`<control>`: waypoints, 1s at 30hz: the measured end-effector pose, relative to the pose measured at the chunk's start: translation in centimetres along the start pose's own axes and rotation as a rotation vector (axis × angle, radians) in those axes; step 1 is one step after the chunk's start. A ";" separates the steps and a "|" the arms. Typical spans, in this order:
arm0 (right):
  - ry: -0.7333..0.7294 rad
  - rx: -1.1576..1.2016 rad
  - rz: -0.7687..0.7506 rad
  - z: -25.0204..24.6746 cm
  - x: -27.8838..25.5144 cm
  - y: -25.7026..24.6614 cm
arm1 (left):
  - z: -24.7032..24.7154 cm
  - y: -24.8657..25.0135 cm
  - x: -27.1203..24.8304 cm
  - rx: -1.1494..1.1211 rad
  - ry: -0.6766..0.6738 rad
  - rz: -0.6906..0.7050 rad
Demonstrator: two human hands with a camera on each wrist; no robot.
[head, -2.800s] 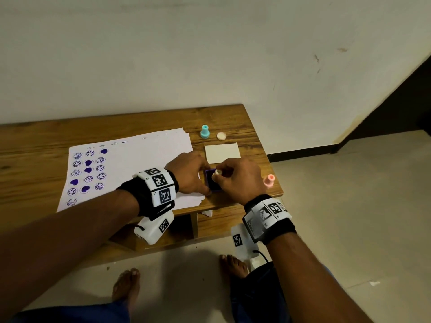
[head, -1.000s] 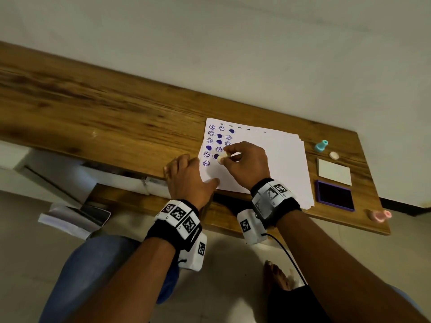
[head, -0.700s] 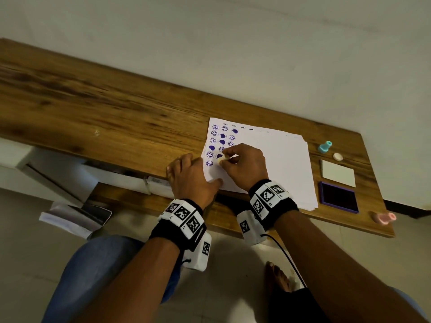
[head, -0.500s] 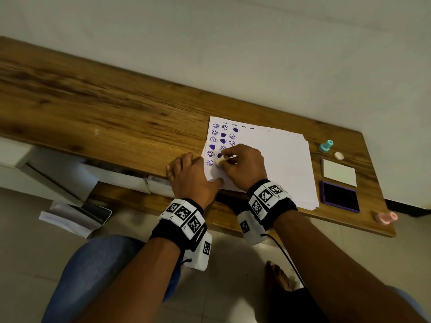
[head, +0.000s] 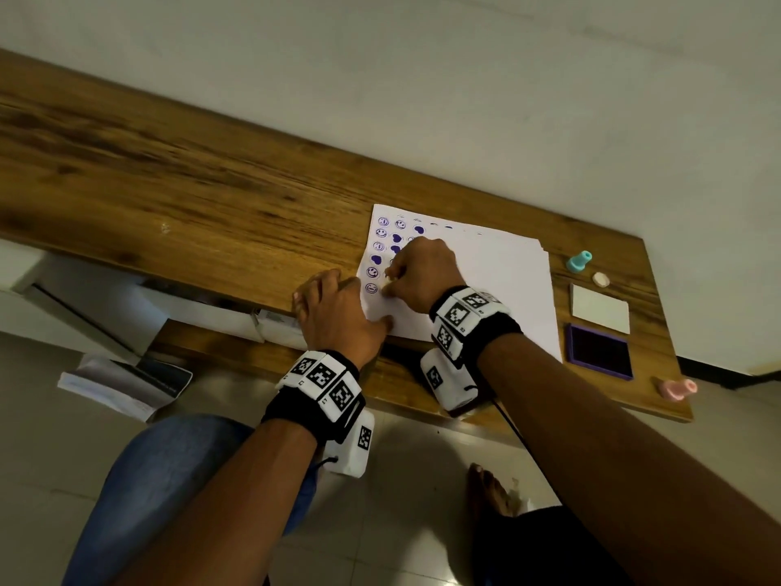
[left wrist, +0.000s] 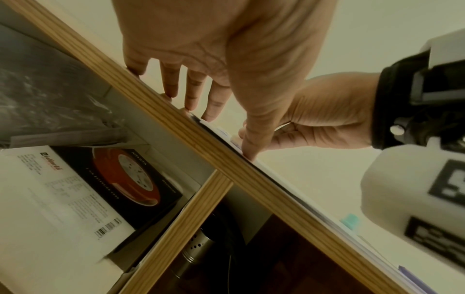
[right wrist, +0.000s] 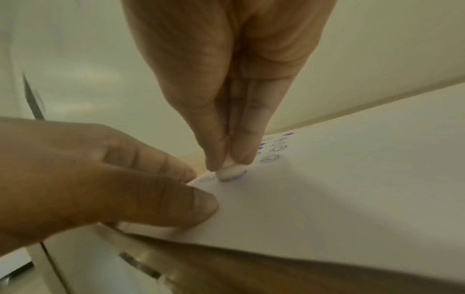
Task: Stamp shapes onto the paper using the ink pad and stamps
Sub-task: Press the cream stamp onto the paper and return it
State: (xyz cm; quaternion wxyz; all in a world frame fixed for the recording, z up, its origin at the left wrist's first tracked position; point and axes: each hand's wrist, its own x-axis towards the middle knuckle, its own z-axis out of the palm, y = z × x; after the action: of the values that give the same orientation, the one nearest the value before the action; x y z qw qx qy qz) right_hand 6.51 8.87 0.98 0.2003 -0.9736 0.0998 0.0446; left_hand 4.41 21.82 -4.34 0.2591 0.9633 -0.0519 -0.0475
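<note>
The right hand [right wrist: 226, 79] pinches one white stamp [right wrist: 231, 172] in a narrow grip, its face down on the paper [head: 498, 281] near the left edge. The left hand [head: 338, 319], fingers flat, presses the paper's near-left corner. Far right on the surface [head: 190, 184]: one teal stamp [head: 578, 261], one pink stamp [head: 676, 389], one ink pad [head: 600, 351].

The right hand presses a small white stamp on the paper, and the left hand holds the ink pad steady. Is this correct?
Not quite. The left hand rests on the paper's corner, not the ink pad, which lies untouched at the right in the head view. The right hand does press the white stamp.
</note>
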 end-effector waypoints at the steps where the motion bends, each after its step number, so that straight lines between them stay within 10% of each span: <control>1: 0.001 -0.008 0.000 -0.1 -0.1 -0.1 | 0.0 0.1 0.0 0.001 -0.001 0.002; 15: 0.355 0.660 0.277 0.9 -3.6 4.6 | -0.6 0.0 -0.2 0.032 -0.047 0.014; 30: 0.324 0.472 0.118 -3.1 -10.4 10.9 | -1.6 -0.1 0.7 -0.021 -0.128 0.008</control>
State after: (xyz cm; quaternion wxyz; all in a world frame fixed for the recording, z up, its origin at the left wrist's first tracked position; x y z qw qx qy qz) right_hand -5.83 -0.36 0.96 0.4000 -0.8870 0.1946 -0.1242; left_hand 5.27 22.65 -3.04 0.2656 0.9553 -0.0717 -0.1086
